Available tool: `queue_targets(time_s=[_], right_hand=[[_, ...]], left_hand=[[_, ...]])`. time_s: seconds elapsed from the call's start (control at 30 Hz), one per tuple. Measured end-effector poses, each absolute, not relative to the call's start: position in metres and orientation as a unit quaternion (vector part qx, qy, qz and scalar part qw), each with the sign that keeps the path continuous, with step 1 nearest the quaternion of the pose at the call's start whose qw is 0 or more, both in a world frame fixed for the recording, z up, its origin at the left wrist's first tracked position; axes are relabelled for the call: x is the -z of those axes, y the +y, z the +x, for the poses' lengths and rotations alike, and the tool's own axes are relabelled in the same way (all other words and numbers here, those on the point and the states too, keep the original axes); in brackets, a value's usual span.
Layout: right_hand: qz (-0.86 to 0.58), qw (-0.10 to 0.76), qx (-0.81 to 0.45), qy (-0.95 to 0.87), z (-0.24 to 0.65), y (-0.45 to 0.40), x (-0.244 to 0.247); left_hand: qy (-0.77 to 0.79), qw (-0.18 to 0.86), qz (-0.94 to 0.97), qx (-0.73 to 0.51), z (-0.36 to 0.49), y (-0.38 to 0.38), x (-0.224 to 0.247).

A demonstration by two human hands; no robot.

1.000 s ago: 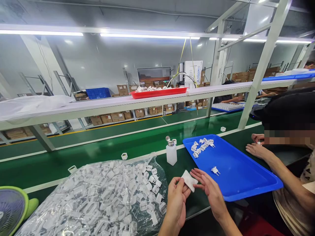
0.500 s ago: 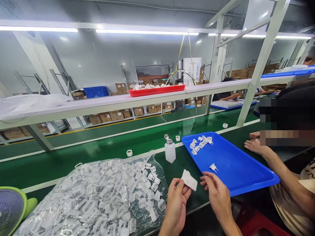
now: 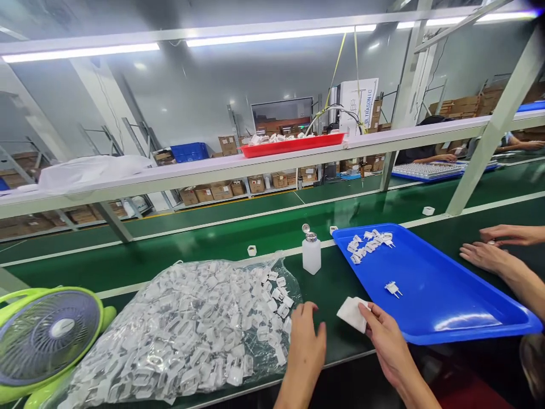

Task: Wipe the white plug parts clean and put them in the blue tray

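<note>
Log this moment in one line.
right hand: holds white cloth; left hand: beside plastic bag, no held item visible; bottle: upright, lid flipped open; blue tray: white plugs inside

From here I see long white tube lights [image 3: 281,35] before a glossy grey wall [image 3: 204,85]. Brown cardboard boxes [image 3: 221,191] sit lower down.

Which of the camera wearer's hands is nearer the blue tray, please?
Right: the right hand is beside the blue tray, at its near-left corner; the left hand is farther left.
</note>
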State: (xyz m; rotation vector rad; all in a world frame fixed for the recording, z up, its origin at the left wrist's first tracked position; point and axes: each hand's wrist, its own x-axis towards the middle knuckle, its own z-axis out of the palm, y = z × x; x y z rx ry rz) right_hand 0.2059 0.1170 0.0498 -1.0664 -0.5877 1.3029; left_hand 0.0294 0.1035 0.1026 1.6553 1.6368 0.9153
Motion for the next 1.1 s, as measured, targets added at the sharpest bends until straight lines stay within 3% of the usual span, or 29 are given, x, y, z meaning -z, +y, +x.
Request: queue_targets(time_s=[0.17, 0.37, 0.63, 0.87, 1.1], right_hand=[[-0.465, 0.608, -0.591, -0.256, 0.212, 0.117, -0.041], [-0.448, 0.577, -0.627, -0.271, 0.213, 0.109, -0.039], [-0.462, 0.559, -0.616, -0.308, 0.228, 0.090, -0.046], [-0.515, 0.557, -0.559, -0.335, 0.237, 0.085, -0.041], [-0.612, 0.530, -0.391, -0.437, 0.235, 0.084, -0.025]], left_hand=[[0.721, 0.145, 0.656, -0.167, 0.005, 0.099, -0.107], [0.724, 0.109, 0.678, -0.065, 0.008, 0.094, -0.098], [0.687, 0.143, 0.703, -0.119, 0.020, 0.092, -0.086], [0.538, 0.224, 0.775, -0.243, 0.035, 0.107, -0.065], [0.532, 0.283, 0.725, -0.335, 0.031, 0.112, -0.042]])
